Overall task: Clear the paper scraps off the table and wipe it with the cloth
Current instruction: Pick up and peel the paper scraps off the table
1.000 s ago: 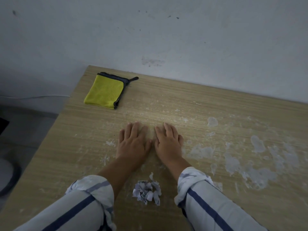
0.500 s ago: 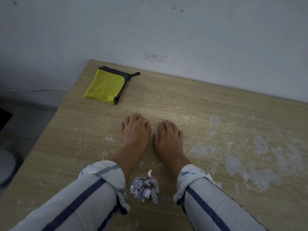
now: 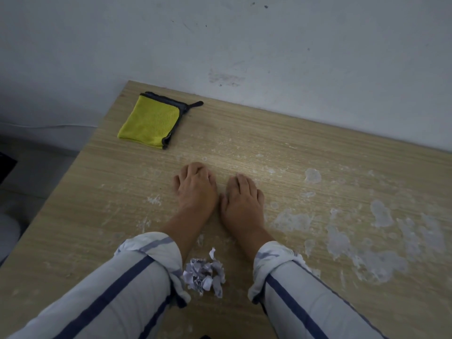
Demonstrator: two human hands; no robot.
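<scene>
Nearest, the small heap of crumpled white paper scraps lies on the pale wood-grain table between the two striped sleeves, gathered probably so it lifts off in one go. Beyond it the left hand rests with fingers curled under and nothing visible in them, and the right hand lies flat and empty just beside it. Farther off, the folded yellow cloth with grey edging sits by the far left corner, well apart from the dried white smears on the right, with nothing blocking the reach.
</scene>
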